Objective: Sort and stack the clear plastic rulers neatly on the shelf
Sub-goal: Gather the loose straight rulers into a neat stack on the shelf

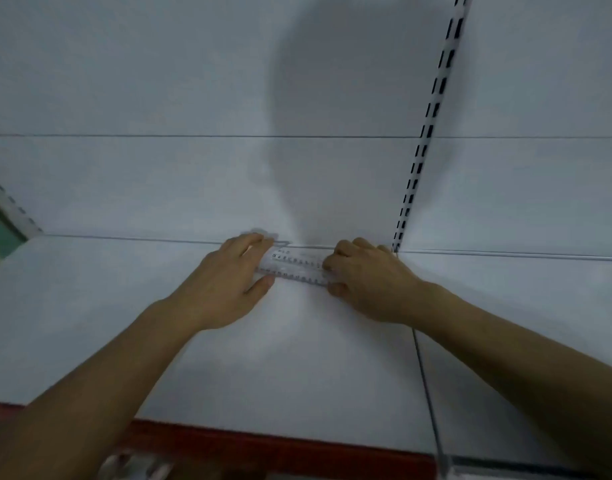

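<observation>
Both forearms reach in from the near edge, over the red front lip (280, 445) of the shelf (297, 358), and meet at the far back of it. Between the hands lie the clear rulers (299, 266), flat on the shelf and just in front of the back panel (159, 185). Their long axis runs left to right, roughly along the back edge, though the near end on the right sits a little further forward. How many rulers are in the pile I cannot tell; the printed scales overlap and blur.

His or her left hand (224, 282) holds the left end, fingers over the far edge and thumb at the near edge. Right hand (363, 278) clamps the right end in the same fashion, knuckles curled above it. So each hand has one end, neither nearer than the other, and the pile is bracketed from both sides.

To my eye the squaring-up turns on that axis: pressing the ends inward should bring the edges flush. A slotted upright (422, 143) rises just right of the right hand, and a seam (427, 393) in the shelf runs forward beneath that wrist
</observation>
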`<state>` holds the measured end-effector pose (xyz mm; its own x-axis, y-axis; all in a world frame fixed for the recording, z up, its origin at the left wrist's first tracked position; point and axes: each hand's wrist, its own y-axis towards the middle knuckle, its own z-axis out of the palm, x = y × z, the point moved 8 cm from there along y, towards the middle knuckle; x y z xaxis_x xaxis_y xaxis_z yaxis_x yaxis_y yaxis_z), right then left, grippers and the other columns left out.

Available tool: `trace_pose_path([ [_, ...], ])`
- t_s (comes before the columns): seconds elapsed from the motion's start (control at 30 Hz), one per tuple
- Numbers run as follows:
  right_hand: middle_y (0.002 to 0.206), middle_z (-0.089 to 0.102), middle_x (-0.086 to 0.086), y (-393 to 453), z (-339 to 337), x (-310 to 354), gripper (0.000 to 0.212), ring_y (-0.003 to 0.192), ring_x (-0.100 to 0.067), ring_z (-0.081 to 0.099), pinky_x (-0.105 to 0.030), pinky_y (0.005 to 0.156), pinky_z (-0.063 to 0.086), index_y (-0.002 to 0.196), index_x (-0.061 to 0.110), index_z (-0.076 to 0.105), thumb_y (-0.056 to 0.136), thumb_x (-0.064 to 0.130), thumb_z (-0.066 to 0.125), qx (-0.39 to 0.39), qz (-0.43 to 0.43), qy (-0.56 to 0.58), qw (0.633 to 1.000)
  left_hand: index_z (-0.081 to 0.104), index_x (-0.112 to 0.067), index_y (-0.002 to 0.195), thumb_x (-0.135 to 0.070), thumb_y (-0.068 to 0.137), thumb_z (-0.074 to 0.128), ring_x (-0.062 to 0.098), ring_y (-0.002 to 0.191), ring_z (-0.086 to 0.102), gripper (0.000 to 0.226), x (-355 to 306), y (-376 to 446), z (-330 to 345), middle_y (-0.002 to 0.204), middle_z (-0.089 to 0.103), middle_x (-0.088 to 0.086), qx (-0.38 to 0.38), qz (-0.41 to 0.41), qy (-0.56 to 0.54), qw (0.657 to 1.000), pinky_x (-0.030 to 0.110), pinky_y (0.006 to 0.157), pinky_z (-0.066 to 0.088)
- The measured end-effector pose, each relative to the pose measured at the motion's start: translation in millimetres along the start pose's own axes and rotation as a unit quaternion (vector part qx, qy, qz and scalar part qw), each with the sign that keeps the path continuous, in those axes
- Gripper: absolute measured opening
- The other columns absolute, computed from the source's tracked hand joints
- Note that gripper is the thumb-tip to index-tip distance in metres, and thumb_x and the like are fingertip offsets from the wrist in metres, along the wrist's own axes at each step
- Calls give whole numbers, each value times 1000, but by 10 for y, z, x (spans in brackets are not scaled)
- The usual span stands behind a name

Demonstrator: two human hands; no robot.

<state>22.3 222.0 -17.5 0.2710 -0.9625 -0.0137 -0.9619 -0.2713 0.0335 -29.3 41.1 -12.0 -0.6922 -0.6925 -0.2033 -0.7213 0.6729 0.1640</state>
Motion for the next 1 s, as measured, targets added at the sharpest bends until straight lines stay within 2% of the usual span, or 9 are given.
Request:
trace_pose_path([
  [0.13, 106, 60, -9, 31, 6, 92, 22, 96, -32, 58, -47, 75, 54, 110, 10, 65, 97, 27, 56, -67, 23, -35, 997, 54, -10, 140, -41, 98, 40, 21, 123, 51, 54, 149, 228, -40, 135, 55, 7, -80, 81, -49, 992, 30, 108, 38],
  [0.17, 103, 60, -10, 22, 18, 95, 19, 92, -33, 59, -47, 71, 55, 106, 9, 65, 95, 24, 60, -82, 39, -36, 995, 58, -8, 135, -36, 98, 42, 22, 118, 53, 49, 163, 248, -43, 129, 58, 8, -108, 99, -65, 987, 29, 105, 39],
  [0.23, 103, 59, -9, -4, 43, 106, 16, 92, -33, 57, -47, 68, 55, 105, 10, 64, 93, 20, 61, -101, 77, -25, 992, 62, -9, 130, -32, 97, 46, 24, 113, 56, 43, 181, 278, -16, 122, 60, 7, -137, 126, -98, 978, 36, 101, 44],
  [0.33, 101, 59, -8, -29, 6, 143, 15, 90, -33, 55, -47, 68, 52, 104, 11, 62, 95, 18, 52, -141, 95, -1, 985, 62, -10, 132, -33, 97, 48, 23, 116, 55, 44, 207, 296, 19, 124, 60, 5, -138, 144, -138, 970, 36, 104, 43],
  [0.43, 95, 62, -10, 31, -42, 41, 26, 86, -34, 57, -47, 67, 52, 98, 10, 64, 89, 19, 41, -161, 116, 14, 980, 63, -13, 133, -34, 97, 47, 22, 117, 55, 45, 221, 284, 89, 126, 62, 3, -109, 155, -144, 971, 35, 105, 42],
  [0.57, 93, 63, -9, 43, 12, -36, 30, 85, -35, 59, -46, 68, 52, 94, 11, 64, 85, 25, 40, -185, 136, 33, 973, 64, -17, 132, -41, 94, 47, 19, 111, 57, 48, 288, 305, 129, 121, 65, -3, -87, 129, -166, 974, 39, 100, 45],
  [0.73, 89, 64, -8, -54, -64, -22, 10, 83, -31, 57, -45, 74, 48, 92, 10, 63, 91, 12, 54, -269, 148, 102, 946, 66, -17, 128, -42, 94, 47, 16, 107, 56, 47, 246, 272, 83, 115, 66, -4, -97, 134, -179, 970, 33, 96, 45],
  [0.83, 92, 66, -6, -121, -179, -30, 7, 89, -27, 57, -37, 80, 46, 94, 8, 66, 95, 10, 59, -312, 138, 134, 930, 71, -16, 112, -39, 95, 47, 17, 94, 59, 38, 204, 248, 31, 102, 70, -3, -121, 143, -177, 966, 33, 85, 45],
  [1.0, 107, 65, -2, -242, -347, 4, 8, 103, -21, 59, -28, 90, 47, 104, 9, 68, 96, 12, 67, -383, 123, 149, 903, 65, -23, 103, -32, 100, 45, 3, 83, 67, 22, 189, 229, -70, 85, 72, -16, -125, 128, -243, 954, 30, 78, 52],
])
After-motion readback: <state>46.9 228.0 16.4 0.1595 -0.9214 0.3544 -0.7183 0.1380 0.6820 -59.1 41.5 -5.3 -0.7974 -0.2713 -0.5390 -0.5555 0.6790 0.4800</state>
